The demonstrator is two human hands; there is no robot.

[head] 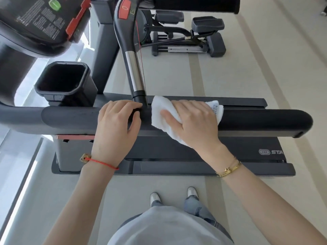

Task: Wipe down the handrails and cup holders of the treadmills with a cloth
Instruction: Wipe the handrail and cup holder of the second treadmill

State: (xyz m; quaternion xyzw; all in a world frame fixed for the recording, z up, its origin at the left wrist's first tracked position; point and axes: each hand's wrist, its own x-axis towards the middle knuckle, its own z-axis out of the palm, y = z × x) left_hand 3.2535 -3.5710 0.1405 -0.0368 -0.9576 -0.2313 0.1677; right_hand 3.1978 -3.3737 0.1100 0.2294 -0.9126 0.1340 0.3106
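From the head camera, your right hand (192, 121) wraps the white cloth (162, 110) over the black handrail (265, 119), just right of the upright bar (134, 71). Your left hand (118, 124) curls round the rail beside it, seemingly gripping, though its fingertips are hidden. The cloth looks soft and light and should mould to the rail, so keep your palm on top. The cup holder (65, 80) sits further left.

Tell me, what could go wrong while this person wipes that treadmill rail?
The thin red cord hangs right beside the cloth; a sweep leftward could snag it. The left hand grips the handrail at the base of the post, so that patch may go unwiped. The cup holder might get forgotten.
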